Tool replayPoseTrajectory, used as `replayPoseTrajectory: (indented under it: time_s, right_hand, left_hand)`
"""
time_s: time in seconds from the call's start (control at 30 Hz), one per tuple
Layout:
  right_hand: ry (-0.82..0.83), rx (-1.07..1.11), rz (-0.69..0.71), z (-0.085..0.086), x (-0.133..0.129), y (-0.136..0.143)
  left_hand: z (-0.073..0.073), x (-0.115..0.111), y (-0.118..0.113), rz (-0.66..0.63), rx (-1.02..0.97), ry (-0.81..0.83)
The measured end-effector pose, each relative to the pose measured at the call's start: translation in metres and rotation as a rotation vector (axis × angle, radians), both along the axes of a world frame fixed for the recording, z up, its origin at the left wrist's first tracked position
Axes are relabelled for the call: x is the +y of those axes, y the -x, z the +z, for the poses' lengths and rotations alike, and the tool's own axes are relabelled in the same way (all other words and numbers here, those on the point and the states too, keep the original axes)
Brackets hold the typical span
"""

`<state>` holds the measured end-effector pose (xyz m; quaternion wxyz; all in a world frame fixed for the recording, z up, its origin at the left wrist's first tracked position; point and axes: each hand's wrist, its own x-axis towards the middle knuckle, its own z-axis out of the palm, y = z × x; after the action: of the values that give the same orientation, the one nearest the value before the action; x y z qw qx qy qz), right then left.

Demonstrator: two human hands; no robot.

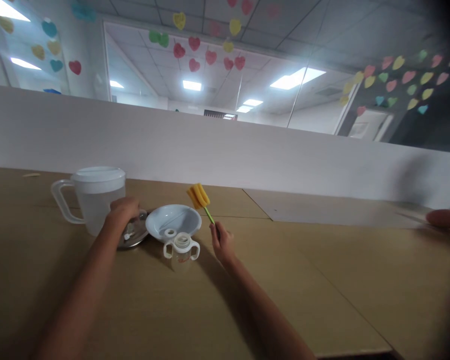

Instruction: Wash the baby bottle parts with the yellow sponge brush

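Observation:
In my right hand is a bottle brush, its yellow sponge head raised and tilted left on a green handle. My left hand reaches over a round metal tray, with its fingers curled down and mostly hidden. Small clear pieces lie on the tray beside it; whether the fingers hold one I cannot tell. Between the hands stands a baby bottle with two white handles and an uncapped top. Directly behind it are a white ring-shaped piece and a pale bowl.
A lidded plastic pitcher stands behind my left hand, its handle to the left. A grey sheet lies on the wooden table along the white wall. At the far right edge is a blurred hand of another person.

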<state>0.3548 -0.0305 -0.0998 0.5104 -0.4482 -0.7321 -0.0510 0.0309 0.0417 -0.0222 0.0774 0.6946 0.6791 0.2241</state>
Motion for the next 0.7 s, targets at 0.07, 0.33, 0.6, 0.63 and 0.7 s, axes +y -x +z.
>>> replayPoseTrajectory:
  time_s: [0.07, 0.33, 0.6, 0.63, 0.7]
  right_hand:
    - [-0.005, 0.005, 0.001, 0.0, 0.001, 0.0]
    - [-0.006, -0.011, -0.027, -0.002, 0.001, -0.001]
    - [-0.004, 0.032, -0.028, -0.002, 0.003, 0.0]
    - [-0.002, 0.024, -0.022, -0.002, 0.002, 0.001]
    - [-0.007, 0.007, 0.002, -0.002, 0.002, 0.002]
  left_hand:
    - [0.008, -0.001, -0.016, -0.028, 0.068, 0.007]
    - [-0.027, -0.009, -0.107, -0.273, 0.152, 0.147]
    - [0.002, -0.016, -0.101, -0.367, -0.152, -0.075]
    - [0.01, -0.019, -0.101, -0.393, -0.312, -0.126]
    - [0.023, -0.027, -0.105, -0.437, -0.64, -0.179]
